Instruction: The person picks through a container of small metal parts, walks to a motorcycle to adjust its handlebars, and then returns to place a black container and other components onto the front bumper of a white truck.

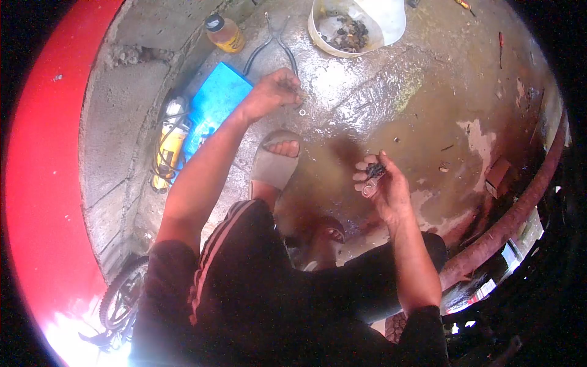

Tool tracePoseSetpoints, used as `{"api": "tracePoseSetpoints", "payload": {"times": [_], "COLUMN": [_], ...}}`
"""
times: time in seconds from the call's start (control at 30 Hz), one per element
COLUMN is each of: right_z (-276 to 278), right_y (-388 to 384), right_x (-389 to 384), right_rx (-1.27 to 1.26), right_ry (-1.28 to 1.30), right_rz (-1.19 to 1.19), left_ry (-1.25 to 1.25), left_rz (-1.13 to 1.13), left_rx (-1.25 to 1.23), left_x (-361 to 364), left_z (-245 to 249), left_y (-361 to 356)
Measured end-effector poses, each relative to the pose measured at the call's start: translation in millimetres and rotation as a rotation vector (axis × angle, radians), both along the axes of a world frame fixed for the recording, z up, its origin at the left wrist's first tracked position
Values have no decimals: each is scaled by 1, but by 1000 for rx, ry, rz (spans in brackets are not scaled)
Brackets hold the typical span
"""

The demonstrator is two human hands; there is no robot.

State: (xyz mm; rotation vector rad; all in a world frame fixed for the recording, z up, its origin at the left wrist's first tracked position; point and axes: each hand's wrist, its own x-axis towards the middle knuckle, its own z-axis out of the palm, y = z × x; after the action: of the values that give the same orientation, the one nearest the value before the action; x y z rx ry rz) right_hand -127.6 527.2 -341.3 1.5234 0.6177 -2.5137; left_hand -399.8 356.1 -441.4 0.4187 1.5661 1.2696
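Observation:
My left hand (277, 90) is held over the wet floor with its fingers pinched together. Whatever lies between the fingertips is too small to name. Just below them, a small pale ring (302, 112) shows against the floor. Palm up, my right hand (391, 189) cups a clump of small dark parts (375, 170), with a shiny metal ring (369, 190) beside them at the fingers. Beyond my left hand lie long-handled pliers (269, 40), jaws pointing away. A white plastic container (313, 33) farther off holds several dark small pieces (350, 37).
A blue case (220, 92) and a yellow corded power tool (170, 147) lie along the block wall (116, 134) at left. A black-capped bottle (226, 35) stands behind them. Screwdrivers (501, 43), a brick-like piece (498, 174) and a thick pipe (513, 220) are at right.

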Motion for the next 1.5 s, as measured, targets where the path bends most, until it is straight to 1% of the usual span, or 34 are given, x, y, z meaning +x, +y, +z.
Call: {"api": "tracePoseSetpoints", "payload": {"times": [0.07,0.1,0.17,0.3,0.4,0.47,0.5,0.57,0.6,0.67,0.8,0.87,1.0,1.07,1.1,1.17,1.2,1.27,1.37,1.5], "right_z": [-1,-1,-1,-1,1,1,1,1,1,1,3,4,3,4,4,5,5,5,6,6], "right_y": [1,1,0,0,-1,-2,-2,-1,-1,-1,-1,-2,-1,-1,-1,-1,-1,0,0,-1], "right_x": [1,1,1,0,-1,-1,0,0,1,1,0,0,1,2,2,3,3,4,5,5], "right_rx": [-6,-6,2,-8,15,9,9,3,3,-3,1,16,-6,12,13,19,20,10,8,-4], "right_ry": [0,1,3,3,5,-2,-1,0,1,7,11,14,36,12,13,17,17,20,32,43], "right_rz": [5,5,-3,-8,6,-8,-8,-8,-8,-9,-8,-2,-10,0,-1,-2,-3,-9,-5,-15], "left_ry": [-14,-13,68,66,2,-101,-100,124,125,198,253,604,611,392,392,172,172,-127,-181,-216], "left_rz": [40,40,-56,-56,-15,105,105,52,51,-43,-29,-77,-75,-17,-18,20,19,106,161,163], "left_rx": [75,75,-11,-13,-62,-87,-87,-70,-70,-215,-187,-11,-97,-260,-259,-196,-195,-35,18,92], "left_x": [2,2,0,0,2,3,2,-2,-3,-6,-6,-6,-7,-10,-12,-19,-19,-19,-16,-16], "left_z": [0,1,2,0,5,9,7,4,6,11,1,1,19,25,21,14,13,15,20,22], "left_y": [1,1,0,-1,1,1,0,0,0,0,-2,-3,1,2,1,-3,-5,-7,-5,-4]}}
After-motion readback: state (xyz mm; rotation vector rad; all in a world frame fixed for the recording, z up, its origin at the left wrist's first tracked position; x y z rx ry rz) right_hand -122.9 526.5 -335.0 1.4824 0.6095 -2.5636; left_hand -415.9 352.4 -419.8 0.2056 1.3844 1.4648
